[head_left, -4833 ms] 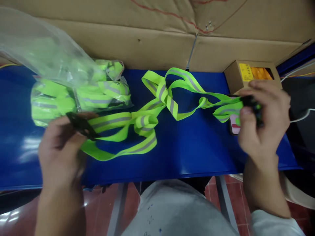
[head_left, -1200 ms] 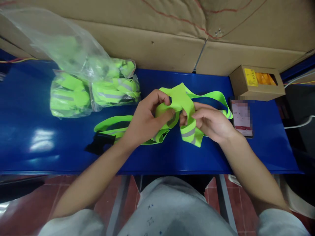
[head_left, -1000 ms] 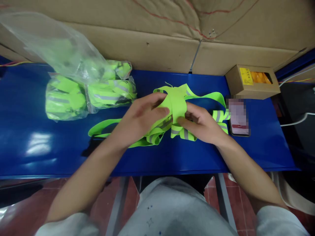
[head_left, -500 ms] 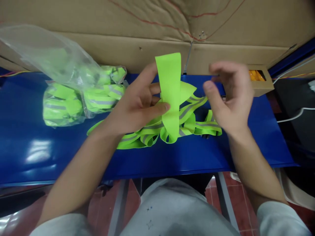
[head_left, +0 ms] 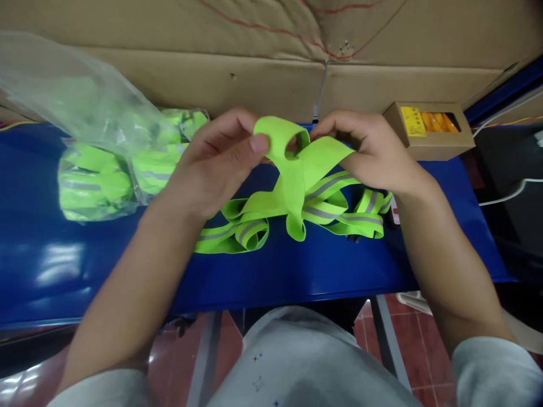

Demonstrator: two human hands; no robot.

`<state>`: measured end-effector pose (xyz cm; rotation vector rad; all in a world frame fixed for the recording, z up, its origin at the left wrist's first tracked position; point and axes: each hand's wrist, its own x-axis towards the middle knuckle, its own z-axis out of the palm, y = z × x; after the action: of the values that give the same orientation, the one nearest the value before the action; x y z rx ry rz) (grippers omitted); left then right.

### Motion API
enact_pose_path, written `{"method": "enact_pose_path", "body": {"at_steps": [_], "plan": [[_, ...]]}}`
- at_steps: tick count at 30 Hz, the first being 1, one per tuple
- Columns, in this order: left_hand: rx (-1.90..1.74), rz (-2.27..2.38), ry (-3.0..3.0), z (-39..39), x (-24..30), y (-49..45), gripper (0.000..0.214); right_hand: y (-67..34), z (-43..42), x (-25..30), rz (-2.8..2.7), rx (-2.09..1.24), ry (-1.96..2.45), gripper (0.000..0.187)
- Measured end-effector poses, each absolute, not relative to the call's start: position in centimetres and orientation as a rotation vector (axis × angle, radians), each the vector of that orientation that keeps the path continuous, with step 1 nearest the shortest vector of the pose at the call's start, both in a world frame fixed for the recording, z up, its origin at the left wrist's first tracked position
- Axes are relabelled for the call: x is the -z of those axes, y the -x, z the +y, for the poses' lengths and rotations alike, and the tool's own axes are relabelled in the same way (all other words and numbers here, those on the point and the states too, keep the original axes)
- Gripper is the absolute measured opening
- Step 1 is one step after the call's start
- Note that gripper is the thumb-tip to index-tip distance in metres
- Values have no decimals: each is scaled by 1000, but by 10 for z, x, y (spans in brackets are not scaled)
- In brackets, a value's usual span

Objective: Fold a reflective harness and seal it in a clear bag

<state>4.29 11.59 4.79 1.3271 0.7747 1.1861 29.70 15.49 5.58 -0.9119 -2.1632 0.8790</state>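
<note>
A neon yellow-green reflective strap (head_left: 292,175) with a grey stripe lies bunched on the blue table, its upper part lifted in loops. My left hand (head_left: 224,158) pinches one raised loop between thumb and fingers. My right hand (head_left: 365,147) is closed at the far right of the raised part, its fingertips hidden behind the band. Looser coils of the strap (head_left: 250,232) rest on the table below, striped side showing. Under the right coils, a small dark piece (head_left: 353,238) peeks out, too little of it visible to name.
Clear bags of folded neon straps (head_left: 97,183) sit at the left, under a raised plastic bag (head_left: 85,90). A cardboard box with orange contents (head_left: 428,135) stands at the back right. Brown sheeting (head_left: 190,73) lines the back of the blue table (head_left: 331,271).
My right hand has moved left from beside the strap and closed on it. The upright folded end has opened into a loop, and my left hand has shifted slightly up and left.
</note>
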Motion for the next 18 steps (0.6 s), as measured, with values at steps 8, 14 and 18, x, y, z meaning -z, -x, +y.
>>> {"method": "enact_pose_path", "body": {"at_steps": [8,14,18], "plan": [[-1322,718,-1441,119,-70,-33,24,-332,152,-43,-2131,-625,1097,38],[-1440,847,-1587,140,-59,-23,46,-339,149,-56,-2034,-243,1260,45],[-1612,816,-1537,150,-53,-24,45,-339,151,-51,-1796,-342,1291,17]]}}
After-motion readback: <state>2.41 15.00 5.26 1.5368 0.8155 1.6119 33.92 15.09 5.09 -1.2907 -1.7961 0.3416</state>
